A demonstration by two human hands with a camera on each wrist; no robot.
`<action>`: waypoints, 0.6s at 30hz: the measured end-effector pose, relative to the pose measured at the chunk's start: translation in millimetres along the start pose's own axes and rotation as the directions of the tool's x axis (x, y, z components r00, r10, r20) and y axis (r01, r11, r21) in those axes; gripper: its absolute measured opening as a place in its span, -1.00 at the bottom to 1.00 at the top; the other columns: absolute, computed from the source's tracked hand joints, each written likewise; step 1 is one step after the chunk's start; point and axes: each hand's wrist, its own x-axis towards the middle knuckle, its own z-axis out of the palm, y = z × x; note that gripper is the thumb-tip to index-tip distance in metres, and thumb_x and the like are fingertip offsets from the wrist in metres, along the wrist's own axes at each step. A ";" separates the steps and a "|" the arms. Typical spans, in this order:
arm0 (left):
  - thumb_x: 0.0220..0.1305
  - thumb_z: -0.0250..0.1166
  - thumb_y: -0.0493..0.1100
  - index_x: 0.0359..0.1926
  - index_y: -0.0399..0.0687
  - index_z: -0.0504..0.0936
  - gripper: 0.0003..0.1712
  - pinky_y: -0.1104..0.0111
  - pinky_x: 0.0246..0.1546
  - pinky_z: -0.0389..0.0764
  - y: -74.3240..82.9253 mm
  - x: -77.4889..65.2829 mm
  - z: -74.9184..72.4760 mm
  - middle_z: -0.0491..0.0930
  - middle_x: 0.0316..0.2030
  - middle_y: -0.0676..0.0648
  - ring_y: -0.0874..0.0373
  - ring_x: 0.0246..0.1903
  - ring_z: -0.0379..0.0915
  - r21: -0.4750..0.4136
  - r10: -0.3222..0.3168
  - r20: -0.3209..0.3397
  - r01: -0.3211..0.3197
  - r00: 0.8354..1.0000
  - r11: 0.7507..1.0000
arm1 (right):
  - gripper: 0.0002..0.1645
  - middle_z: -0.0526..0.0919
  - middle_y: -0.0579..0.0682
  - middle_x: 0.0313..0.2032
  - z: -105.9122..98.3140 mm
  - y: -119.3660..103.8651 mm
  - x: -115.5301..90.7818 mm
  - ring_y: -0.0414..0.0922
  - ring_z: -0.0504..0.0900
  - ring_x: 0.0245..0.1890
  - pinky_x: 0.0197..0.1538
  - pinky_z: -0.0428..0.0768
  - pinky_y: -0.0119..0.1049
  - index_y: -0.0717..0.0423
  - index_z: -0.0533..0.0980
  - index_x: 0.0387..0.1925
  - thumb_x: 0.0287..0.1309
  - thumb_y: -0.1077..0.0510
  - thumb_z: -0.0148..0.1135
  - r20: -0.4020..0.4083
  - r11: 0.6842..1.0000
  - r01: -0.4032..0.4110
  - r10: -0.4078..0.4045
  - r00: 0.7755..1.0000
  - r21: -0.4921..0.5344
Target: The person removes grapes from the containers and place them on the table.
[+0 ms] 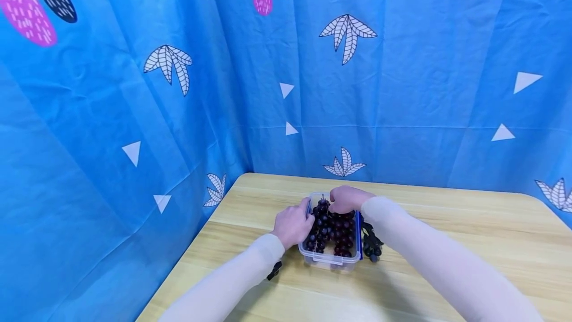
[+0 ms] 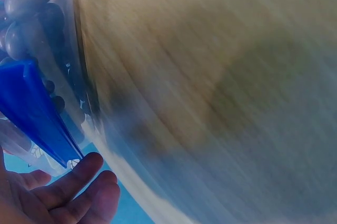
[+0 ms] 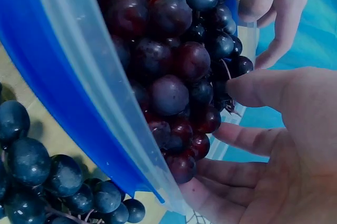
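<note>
A clear plastic food container (image 1: pixel 326 258) with blue side clips (image 1: pixel 359 237) stands on the table, filled with dark purple and reddish grapes (image 1: pixel 341 235). My left hand (image 1: pixel 292 223) holds the container's left side near its far corner, thumb over the rim and fingers along the outside. At the far end my right hand (image 1: pixel 349 199) reaches in over the rim. In the right wrist view its thumb and fingers (image 3: pixel 237 137) close around the end of a bunch of reddish grapes (image 3: pixel 168 95), the thumb beside a thin stem.
Another dark bunch of grapes (image 1: pixel 372 247) lies on the table (image 1: pixel 447 242) just right of the container, under the right forearm. A small dark object (image 1: pixel 274 270) shows beside the left sleeve. Blue patterned curtains (image 1: pixel 402 88) hang behind and to the left.
</note>
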 end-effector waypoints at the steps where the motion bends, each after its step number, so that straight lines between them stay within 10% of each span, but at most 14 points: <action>1: 0.28 -0.08 0.12 0.36 0.13 0.17 -0.37 0.19 -0.42 0.52 -0.2 -0.1 -0.2 0.63 -0.30 -0.06 0.07 -0.37 0.54 0.000 -0.001 0.001 0.001 1.000 1.000 | -0.77 0.47 -0.10 -0.50 0.6 -0.2 1.6 -0.19 0.34 -0.57 -0.43 0.40 -0.27 0.09 0.54 -0.29 0.16 0.01 0.14 0.005 1.000 -0.003 0.003 1.000 -0.010; 6: 0.29 -0.07 0.11 0.35 0.12 0.18 -0.37 0.19 -0.44 0.52 0.8 -0.5 -0.6 0.62 -0.33 -0.06 0.08 -0.38 0.54 -0.004 -0.003 0.004 0.003 1.000 1.000 | -0.75 0.21 -0.13 -0.70 4.0 -0.9 7.0 -0.18 0.17 -0.71 -0.56 0.25 -0.30 0.03 0.43 -0.56 0.16 0.02 0.14 0.027 0.999 -0.030 0.031 0.999 -0.044; 18: 0.29 -0.08 0.12 0.36 0.15 0.16 -0.38 0.21 -0.44 0.51 0.5 -0.9 0.1 0.63 -0.30 -0.06 0.08 -0.37 0.54 0.002 -0.010 0.004 0.010 1.000 1.000 | -0.74 0.46 -0.07 -0.54 6.3 -6.9 3.5 -0.13 0.42 -0.53 -0.38 0.39 -0.24 0.04 0.47 -0.46 0.13 -0.06 0.15 0.040 0.993 -0.073 0.076 0.996 -0.088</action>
